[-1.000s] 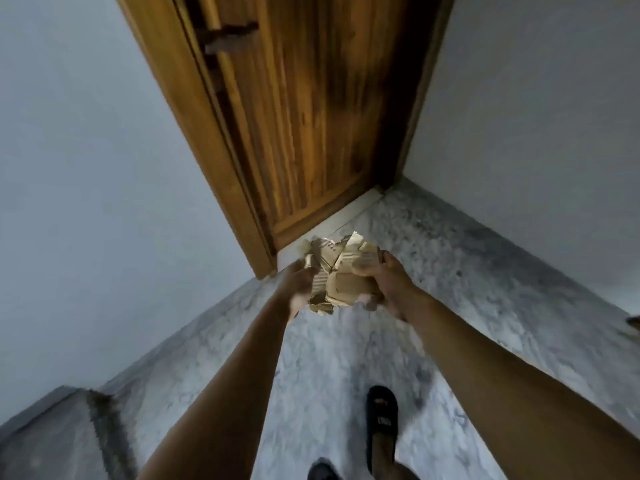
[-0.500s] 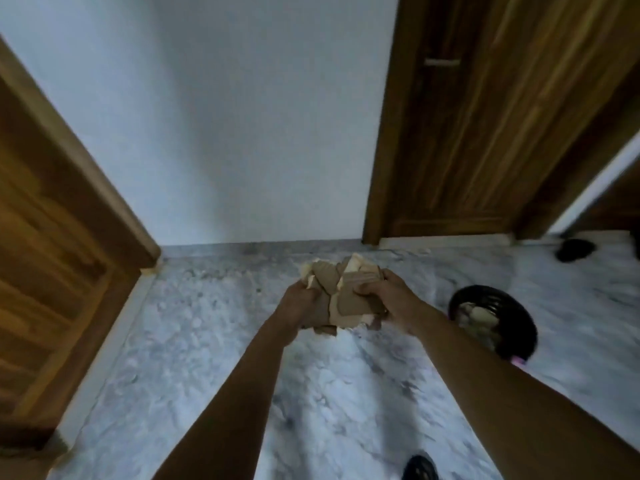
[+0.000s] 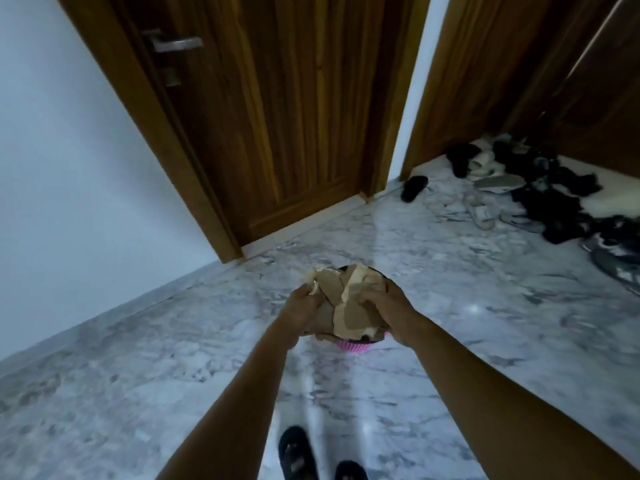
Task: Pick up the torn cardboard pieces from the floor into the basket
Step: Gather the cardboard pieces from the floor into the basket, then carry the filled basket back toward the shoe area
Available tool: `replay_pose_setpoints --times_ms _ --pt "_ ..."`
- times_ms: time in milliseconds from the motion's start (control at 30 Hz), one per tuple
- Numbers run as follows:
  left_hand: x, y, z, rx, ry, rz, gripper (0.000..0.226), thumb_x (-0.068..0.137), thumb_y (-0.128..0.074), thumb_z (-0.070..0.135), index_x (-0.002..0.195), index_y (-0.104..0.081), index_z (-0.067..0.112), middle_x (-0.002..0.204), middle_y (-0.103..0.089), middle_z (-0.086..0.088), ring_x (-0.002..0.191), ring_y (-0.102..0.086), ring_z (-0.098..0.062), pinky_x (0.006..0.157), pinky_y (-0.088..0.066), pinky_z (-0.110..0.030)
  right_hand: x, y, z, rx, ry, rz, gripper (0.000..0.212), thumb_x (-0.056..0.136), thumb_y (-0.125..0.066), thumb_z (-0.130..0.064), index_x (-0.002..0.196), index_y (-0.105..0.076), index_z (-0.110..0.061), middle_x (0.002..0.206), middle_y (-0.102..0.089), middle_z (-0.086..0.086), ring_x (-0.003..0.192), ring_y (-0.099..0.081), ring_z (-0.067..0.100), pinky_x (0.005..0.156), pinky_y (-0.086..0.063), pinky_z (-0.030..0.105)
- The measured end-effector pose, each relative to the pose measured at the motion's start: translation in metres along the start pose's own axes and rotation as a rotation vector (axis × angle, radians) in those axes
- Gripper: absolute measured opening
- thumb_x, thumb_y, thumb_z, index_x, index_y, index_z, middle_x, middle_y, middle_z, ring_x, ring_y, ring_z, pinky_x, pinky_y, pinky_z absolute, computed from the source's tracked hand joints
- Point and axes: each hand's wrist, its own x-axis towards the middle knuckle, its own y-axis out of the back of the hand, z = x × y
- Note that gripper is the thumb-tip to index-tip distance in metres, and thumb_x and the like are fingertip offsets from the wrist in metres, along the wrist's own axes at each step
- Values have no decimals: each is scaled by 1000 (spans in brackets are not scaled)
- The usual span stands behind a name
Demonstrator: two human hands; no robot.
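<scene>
Both hands are held out in front of the person, and between them sits a bundle of torn cardboard pieces [image 3: 346,303], brown and ragged at the edges. The left hand [image 3: 302,311] presses in from one side with its fingers curled round the bundle; the right hand [image 3: 391,311] grips the other side, its fingers [image 3: 367,299] clamped over the top pieces. Directly beneath the fingers, mostly hidden by the bundle, stands the basket [image 3: 353,346]: only a strip of pink mesh wall shows below the cardboard and a sliver of dark rim beyond it. The basket rests on the grey marble floor [image 3: 173,358]. Beyond the fingers stands a closed wooden door [image 3: 277,116] with a metal handle [image 3: 176,43]. Far off to the right of the right hand, well apart from the basket, a heap of shoes [image 3: 540,188] lies by a second doorway. Below the hands, near the bottom edge, the person's dark sandals [image 3: 298,452] show on the floor.
</scene>
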Motion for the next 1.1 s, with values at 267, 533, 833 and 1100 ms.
replay_pose_setpoints --times_ms 267,533,833,1100 --pt "160 -64 15 87 79 -47 19 99 -53 21 118 -59 20 120 -63 -11 96 -62 -29 70 -52 -33 129 69 5 65 -41 106 31 79 -80 -8 100 -67 -27 110 -72 8 98 -70 29 77 -59 41" --pt "350 -103 -51 235 219 -91 40 101 -47 8 140 -46 -1 137 -54 -19 126 -54 -38 86 -49 -33 315 89 83 25 -172 149 23 86 -74 -14 103 -66 -28 104 -68 5 100 -65 31 87 -56 44" --pt "464 -128 -168 453 282 -43 60 84 -51 41 133 -52 7 133 -55 -23 121 -54 -41 96 -47 -47 442 109 202 -306 -248 194 64 69 -84 -44 125 -61 -24 113 -65 3 104 -66 27 81 -58 39" --pt "464 -106 -170 713 151 189 48 88 -49 50 122 -60 19 121 -60 -15 113 -57 -38 85 -50 -43 449 148 202 -562 -264 299 61 84 -69 -38 138 -47 -19 132 -53 17 116 -58 38 93 -54 49"
